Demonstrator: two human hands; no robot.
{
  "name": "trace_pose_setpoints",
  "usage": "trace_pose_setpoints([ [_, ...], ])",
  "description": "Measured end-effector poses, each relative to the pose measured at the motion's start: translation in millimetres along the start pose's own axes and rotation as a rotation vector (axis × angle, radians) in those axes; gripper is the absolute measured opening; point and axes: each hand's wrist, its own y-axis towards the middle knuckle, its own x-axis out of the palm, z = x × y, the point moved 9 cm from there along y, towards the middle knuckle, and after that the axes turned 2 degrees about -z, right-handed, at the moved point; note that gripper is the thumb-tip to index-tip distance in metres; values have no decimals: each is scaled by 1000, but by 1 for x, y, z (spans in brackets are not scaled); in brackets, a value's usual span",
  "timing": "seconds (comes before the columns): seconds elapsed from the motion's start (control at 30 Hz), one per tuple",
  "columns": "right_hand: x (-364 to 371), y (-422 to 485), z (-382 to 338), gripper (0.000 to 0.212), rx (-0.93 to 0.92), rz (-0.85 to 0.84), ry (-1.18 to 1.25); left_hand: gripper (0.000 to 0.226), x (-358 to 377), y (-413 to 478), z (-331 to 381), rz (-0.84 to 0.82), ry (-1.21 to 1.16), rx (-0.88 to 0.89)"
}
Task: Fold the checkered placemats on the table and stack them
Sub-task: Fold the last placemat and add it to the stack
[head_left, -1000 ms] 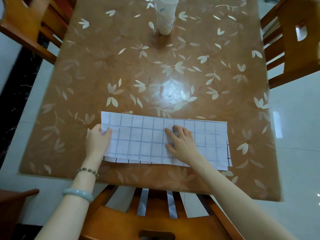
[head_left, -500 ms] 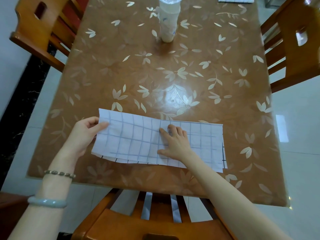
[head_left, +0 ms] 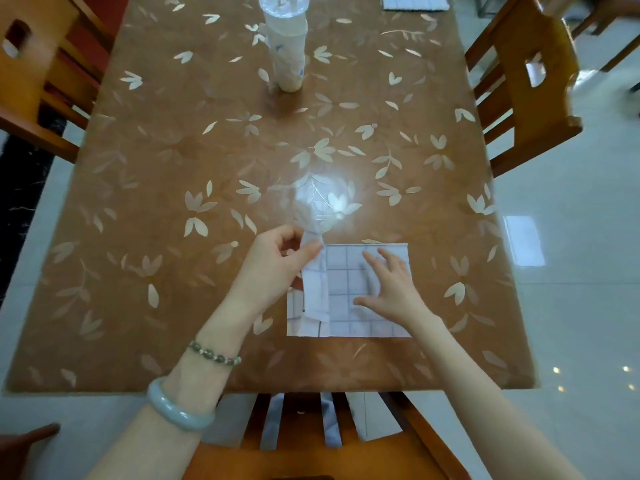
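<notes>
A white checkered placemat [head_left: 348,282] lies near the table's front edge, folded lengthwise, with its left end lifted and swung over toward the right. My left hand [head_left: 277,265] pinches that lifted end between thumb and fingers, holding it above the mat's middle. My right hand [head_left: 391,289] lies flat with fingers spread on the mat's right half, pressing it to the table. Another folded checkered placemat [head_left: 414,1] sits at the table's far edge, partly cut off by the frame.
The brown table [head_left: 173,202] has a glossy leaf-pattern cover. A tall white cylindrical container [head_left: 285,46] stands at the far middle. Wooden chairs stand at the left [head_left: 31,64], the right [head_left: 526,81] and in front of me [head_left: 311,445].
My left hand picked up the mat's left end and carried it rightward over the middle, halving its visible length. My right hand shifted right on the mat. The camera tilted up.
</notes>
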Motion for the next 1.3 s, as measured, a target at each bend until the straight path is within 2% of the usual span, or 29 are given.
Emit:
trace_pose_setpoints([
  [0.2, -27, -27, 69, 66, 137, 31, -62, 14, 91, 17, -11, -93, 221, 39],
  [0.3, -23, -32, 78, 66, 140, 20, -103, 17, 119, 33, -36, -33, 370, 25],
  [0.47, -25, -33, 82, 67, 134, 40, -90, 20, 149, 50, -70, -4, 433, -41],
  [0.57, -26, -33, 82, 66, 116, 47, -86, 19, 160, 59, -90, -27, 359, -128],
  [0.63, -28, -34, 82, 60, 86, 83, -73, 31, 169, 61, -101, -58, 197, -211],
  [0.7, -31, -35, 83, 52, 56, 132, -40, 44, 166, 59, -103, -72, 171, -218],
  [0.77, -31, -35, 84, 48, 38, 143, -10, 46, 143, 54, -98, -14, 331, -95],
  [0.87, -32, -33, 86, 44, 38, 129, 49, 52, 89, 45, -97, 96, 796, 153],
  [0.97, -32, -32, 93, 39, 137, 115, 142, 67, 49, 41, -136, 24, 1149, 157],
  [1.1, -32, -33, 95, 30, 203, 170, 258, 74, 33, 36, -165, -68, 1342, 154],
  [1.2, -34, -34, 95, 24, 233, 257, 271, 80, 37, 36, -168, -88, 1389, 147],
  [1.3, -32, -30, 97, 22, 270, 265, 279, 85, 41, 37, -170, -92, 1420, 139],
])
